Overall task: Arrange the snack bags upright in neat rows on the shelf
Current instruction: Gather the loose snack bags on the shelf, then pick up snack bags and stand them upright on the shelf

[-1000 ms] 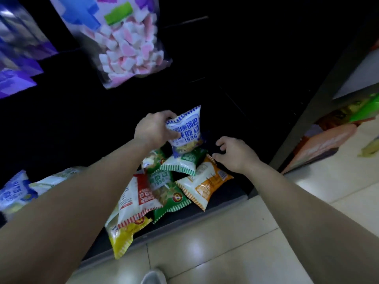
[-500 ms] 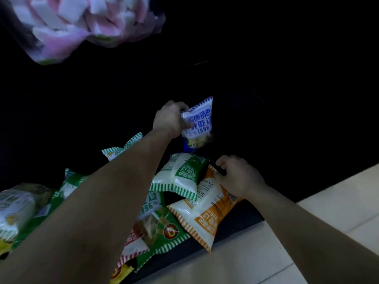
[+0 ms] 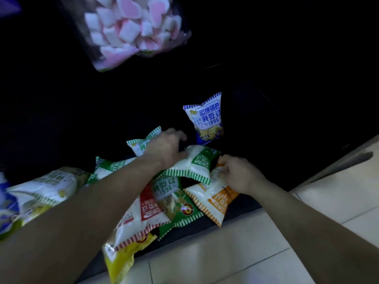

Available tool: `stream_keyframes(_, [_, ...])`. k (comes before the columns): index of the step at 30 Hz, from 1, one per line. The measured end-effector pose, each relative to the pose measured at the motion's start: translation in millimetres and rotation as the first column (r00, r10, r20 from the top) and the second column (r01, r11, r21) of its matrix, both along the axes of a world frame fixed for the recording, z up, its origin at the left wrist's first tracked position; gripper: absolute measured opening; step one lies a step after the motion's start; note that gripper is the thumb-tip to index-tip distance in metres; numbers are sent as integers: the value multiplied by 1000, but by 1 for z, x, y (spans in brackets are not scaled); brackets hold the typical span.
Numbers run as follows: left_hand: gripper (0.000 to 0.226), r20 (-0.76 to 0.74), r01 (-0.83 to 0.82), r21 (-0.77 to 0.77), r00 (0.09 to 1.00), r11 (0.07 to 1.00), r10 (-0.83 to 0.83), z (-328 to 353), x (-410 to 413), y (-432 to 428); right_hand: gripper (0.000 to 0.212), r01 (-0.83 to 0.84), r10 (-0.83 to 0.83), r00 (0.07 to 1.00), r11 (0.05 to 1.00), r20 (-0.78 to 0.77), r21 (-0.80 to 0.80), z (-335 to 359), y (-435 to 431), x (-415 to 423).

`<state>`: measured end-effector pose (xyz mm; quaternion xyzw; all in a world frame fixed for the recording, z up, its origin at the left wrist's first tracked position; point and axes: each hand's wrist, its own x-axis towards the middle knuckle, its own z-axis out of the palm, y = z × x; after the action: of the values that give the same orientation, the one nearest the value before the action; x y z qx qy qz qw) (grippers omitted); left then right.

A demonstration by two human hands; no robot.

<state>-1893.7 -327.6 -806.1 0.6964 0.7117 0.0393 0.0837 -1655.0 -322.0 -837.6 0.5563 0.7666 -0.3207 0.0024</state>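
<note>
Blue and white, one blue bag (image 3: 206,119) stands upright alone at the far back of the dark shelf (image 3: 235,216), while the other snack bags lie in a loose heap at the near edge. The left hand (image 3: 164,148) closes on the far end of a green-striped bag (image 3: 192,167) on top of the heap, and the right hand (image 3: 240,174) pinches the top of an orange bag (image 3: 213,195) just beside it. Both bags overlap their neighbours, so lifting either could drag the red bag (image 3: 143,214) or the yellow bag (image 3: 121,257), which already hangs over the edge, down onto the floor (image 3: 235,261). With nothing leaning against it, the standing bag could tip at a nudge. It shows yellowish pieces through its lower front. A clear marshmallow bag (image 3: 135,31) above holds pink and white pieces. What the other bags hold cannot be seen.
</note>
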Motion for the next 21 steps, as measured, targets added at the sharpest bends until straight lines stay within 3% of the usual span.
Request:
stream_keyframes(4, [54,31,-64,-78,997,995,66,0,-28,-65,40,-109,109,993,994,44,0,7,-25,-25])
stream_keyframes(6, [51,107,-120,-107,986,987,131,-4,-34,-85,39,-102,87,988,988,124,115,1,-37,-36])
stream_keyframes(10, [43,279,-188,-117,936,975,214,-13,-39,-104,41,-26,-2,996,950,91,310,-6,-48,-47])
stream_keyframes(13, [38,331,-197,-84,919,977,214,-17,-43,-105,21,-91,59,994,912,92,399,-3,-47,-50])
stream_keyframes(15, [37,337,-199,-50,919,979,204,-19,-46,-102,9,-70,62,998,883,33,464,6,-38,-49])
stream_keyframes(21, [36,439,-251,10,871,968,221,-26,-51,-98,6,189,-70,974,779,-217,598,33,2,-40])
